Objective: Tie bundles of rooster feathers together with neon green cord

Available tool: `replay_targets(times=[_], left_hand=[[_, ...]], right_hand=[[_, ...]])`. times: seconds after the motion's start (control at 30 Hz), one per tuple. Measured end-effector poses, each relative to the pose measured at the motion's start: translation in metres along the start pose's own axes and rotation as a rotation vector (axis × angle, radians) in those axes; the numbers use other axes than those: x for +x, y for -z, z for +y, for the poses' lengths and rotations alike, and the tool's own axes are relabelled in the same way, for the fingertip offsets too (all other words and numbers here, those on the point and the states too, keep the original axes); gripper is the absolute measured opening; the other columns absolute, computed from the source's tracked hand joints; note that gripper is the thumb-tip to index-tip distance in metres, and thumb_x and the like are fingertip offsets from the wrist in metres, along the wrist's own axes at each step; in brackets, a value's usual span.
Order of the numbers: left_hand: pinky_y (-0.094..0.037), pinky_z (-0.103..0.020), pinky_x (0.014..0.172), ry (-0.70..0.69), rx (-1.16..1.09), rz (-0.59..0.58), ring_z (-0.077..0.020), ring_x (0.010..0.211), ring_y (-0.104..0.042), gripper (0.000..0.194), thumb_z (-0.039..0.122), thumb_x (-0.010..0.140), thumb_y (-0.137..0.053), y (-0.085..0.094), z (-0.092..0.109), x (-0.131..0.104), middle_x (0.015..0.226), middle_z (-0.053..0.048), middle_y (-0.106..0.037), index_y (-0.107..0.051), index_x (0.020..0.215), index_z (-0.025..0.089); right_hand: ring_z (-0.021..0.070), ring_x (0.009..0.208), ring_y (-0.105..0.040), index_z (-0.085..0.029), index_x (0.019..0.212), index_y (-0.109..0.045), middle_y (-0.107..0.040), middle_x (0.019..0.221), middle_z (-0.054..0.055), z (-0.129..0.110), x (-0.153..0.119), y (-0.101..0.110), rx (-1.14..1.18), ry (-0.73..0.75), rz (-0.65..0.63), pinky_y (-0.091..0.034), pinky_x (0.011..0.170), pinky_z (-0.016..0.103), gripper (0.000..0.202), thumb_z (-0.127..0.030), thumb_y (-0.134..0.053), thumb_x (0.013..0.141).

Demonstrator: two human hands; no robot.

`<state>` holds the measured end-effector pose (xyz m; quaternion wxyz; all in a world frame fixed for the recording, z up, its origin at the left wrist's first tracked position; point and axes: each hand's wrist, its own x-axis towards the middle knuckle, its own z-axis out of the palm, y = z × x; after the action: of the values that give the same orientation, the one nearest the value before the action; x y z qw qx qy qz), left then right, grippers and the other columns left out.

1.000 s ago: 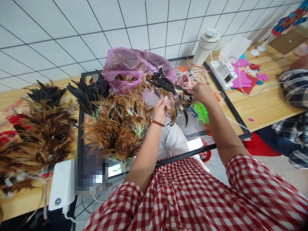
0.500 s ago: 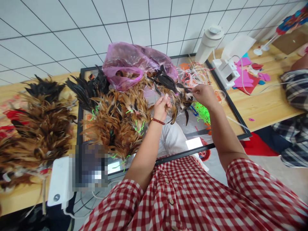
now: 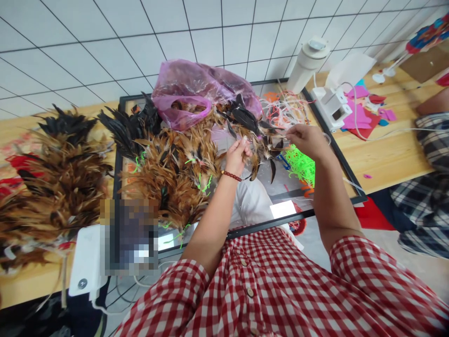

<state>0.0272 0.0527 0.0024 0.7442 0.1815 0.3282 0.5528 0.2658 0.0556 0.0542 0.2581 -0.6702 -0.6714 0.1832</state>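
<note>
My left hand [image 3: 238,157] is closed in a pinch over the glass-topped frame, with a brown feather [image 3: 254,167] showing at its fingers. To its right, my right hand [image 3: 307,139] is also pinched shut. What its fingertips hold is too small to make out. Between the hands lie loose dark and brown feathers [image 3: 268,142]. Black feathers [image 3: 243,117] rest at the mouth of a pink plastic bag [image 3: 210,84]. Left of my left hand spreads a pile of brown feather bundles [image 3: 175,173], some tied with green strands.
Bright green strands [image 3: 301,164] lie below my right hand, white and red strands [image 3: 286,110] behind it. A white bottle [image 3: 308,65] and a white power adapter [image 3: 331,110] stand at the right. More feather bundles [image 3: 66,173] cover the left table. A person in plaid [image 3: 431,187] sits at right.
My right hand has shifted slightly right, away from the dark feathers, still pinched. My left hand stays nearly in place. The whole view has shifted a little.
</note>
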Motion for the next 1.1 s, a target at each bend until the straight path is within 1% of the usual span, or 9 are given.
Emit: replay_targets(times=[0.1, 0.2, 0.33, 0.5, 0.63, 0.8, 0.9, 0.97, 1.1], left_hand=[[-0.041, -0.019, 0.055, -0.008, 0.013, 0.001, -0.0048, 0.049, -0.045, 0.026, 0.022, 0.095, -0.068, 0.001, -0.001, 0.001, 0.055, 0.006, -0.046, -0.062, 0.071, 0.016], [-0.045, -0.018, 0.058, -0.012, 0.05, 0.022, -0.0046, 0.051, -0.049, 0.024, 0.027, 0.09, -0.075, 0.003, -0.003, 0.003, 0.056, 0.006, -0.052, -0.063, 0.072, 0.017], [-0.052, -0.019, 0.065, -0.02, 0.126, 0.044, -0.0068, 0.059, -0.061, 0.024, 0.033, 0.082, -0.083, 0.005, -0.007, 0.005, 0.064, 0.003, -0.065, -0.067, 0.074, 0.017], [-0.056, -0.023, 0.065, -0.041, 0.193, 0.018, -0.0089, 0.056, -0.064, 0.024, 0.034, 0.076, -0.087, 0.006, -0.015, 0.008, 0.065, 0.002, -0.07, -0.07, 0.074, 0.016], [-0.059, -0.026, 0.067, -0.058, 0.234, -0.018, -0.01, 0.057, -0.066, 0.026, 0.038, 0.072, -0.09, 0.008, -0.022, 0.009, 0.064, 0.003, -0.071, -0.074, 0.077, 0.017], [-0.058, -0.026, 0.076, -0.047, 0.227, -0.047, -0.0107, 0.064, -0.067, 0.018, 0.03, 0.075, -0.088, 0.013, -0.02, 0.013, 0.067, 0.002, -0.072, -0.075, 0.074, 0.017], [-0.057, -0.028, 0.089, -0.053, 0.053, 0.028, -0.0142, 0.087, -0.074, 0.017, 0.031, 0.083, -0.081, 0.015, -0.011, 0.015, 0.085, -0.002, -0.078, -0.072, 0.078, 0.017], [-0.056, -0.03, 0.097, -0.049, -0.067, 0.085, -0.016, 0.103, -0.074, 0.016, 0.032, 0.089, -0.075, 0.015, -0.004, 0.015, 0.099, -0.005, -0.079, -0.069, 0.082, 0.018], [-0.057, -0.032, 0.099, -0.04, -0.171, 0.153, -0.0149, 0.108, -0.074, 0.016, 0.025, 0.098, -0.063, 0.011, 0.005, 0.011, 0.1, -0.005, -0.078, -0.065, 0.083, 0.017]], right_hand=[[0.0162, 0.068, -0.058, -0.019, 0.084, -0.074, -0.068, 0.074, 0.004, -0.013, -0.006, 0.009, 0.274, 0.118, -0.093, -0.045, 0.066, 0.032, 0.019, -0.038, -0.075, 0.083], [0.0149, 0.069, -0.059, -0.02, 0.083, -0.073, -0.069, 0.077, 0.003, -0.032, -0.008, 0.007, 0.5, 0.212, -0.297, -0.049, 0.067, 0.031, 0.024, -0.042, -0.081, 0.079], [0.0155, 0.071, -0.064, -0.02, 0.084, -0.072, -0.072, 0.077, 0.003, -0.057, -0.003, -0.011, 0.518, 0.287, -0.468, -0.052, 0.069, 0.031, 0.023, -0.038, -0.084, 0.075], [0.0172, 0.069, -0.065, -0.021, 0.087, -0.072, -0.072, 0.074, 0.001, -0.071, 0.005, -0.035, 0.357, 0.332, -0.287, -0.052, 0.07, 0.031, 0.011, -0.022, -0.073, 0.076], [0.0181, 0.072, -0.064, -0.02, 0.092, -0.072, -0.072, 0.079, 0.002, -0.07, 0.006, -0.043, 0.308, 0.381, -0.156, -0.052, 0.073, 0.033, 0.017, -0.018, -0.068, 0.076], [0.0181, 0.076, -0.064, -0.02, 0.102, -0.071, -0.072, 0.085, 0.002, -0.063, 0.009, -0.055, 0.34, 0.385, -0.066, -0.053, 0.076, 0.034, 0.024, -0.021, -0.067, 0.078], [0.0198, 0.083, -0.065, -0.02, 0.103, -0.071, -0.073, 0.09, 0.005, -0.058, 0.01, -0.068, 0.401, 0.303, 0.027, -0.053, 0.08, 0.035, 0.023, -0.032, -0.068, 0.084], [0.0193, 0.083, -0.065, -0.02, 0.098, -0.072, -0.073, 0.089, 0.004, -0.058, 0.005, -0.073, 0.502, 0.252, -0.056, -0.053, 0.08, 0.035, 0.026, -0.042, -0.069, 0.086], [0.0152, 0.069, -0.062, -0.019, 0.093, -0.074, -0.072, 0.076, 0.002, -0.058, -0.011, -0.06, 0.667, 0.184, -0.56, -0.049, 0.066, 0.03, 0.039, -0.054, -0.081, 0.077]])
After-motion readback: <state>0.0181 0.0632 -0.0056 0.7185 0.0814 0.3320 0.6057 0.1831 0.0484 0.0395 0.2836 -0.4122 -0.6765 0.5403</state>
